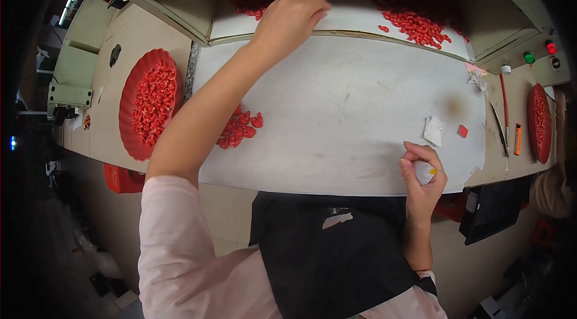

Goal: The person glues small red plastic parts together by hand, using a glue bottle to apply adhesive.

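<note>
My left hand [291, 18] reaches over the front ledge of a pale green box-like cabinet. Its fingers are bent and drawn together; whatever they may hold is hidden. Behind and beside it, small glossy red pieces [252, 14] lie on the white cabinet floor. More red pieces [415, 26] form a pile on the cabinet's right side. My right hand [425, 178] is wrapped round a small white squeeze bottle [425, 173] with a yellow tip, above the front right of the white sheet [336, 121]. Partly behind my left forearm is a small heap of red pieces [240, 129].
A fluted red tray [127, 112] full of red pieces stands at the left; another red tray [532, 121] is at the far right. Crumpled white tissue [433, 131], a small red square [463, 131], a brush [505, 100] and an orange cutter [518, 140] lie right.
</note>
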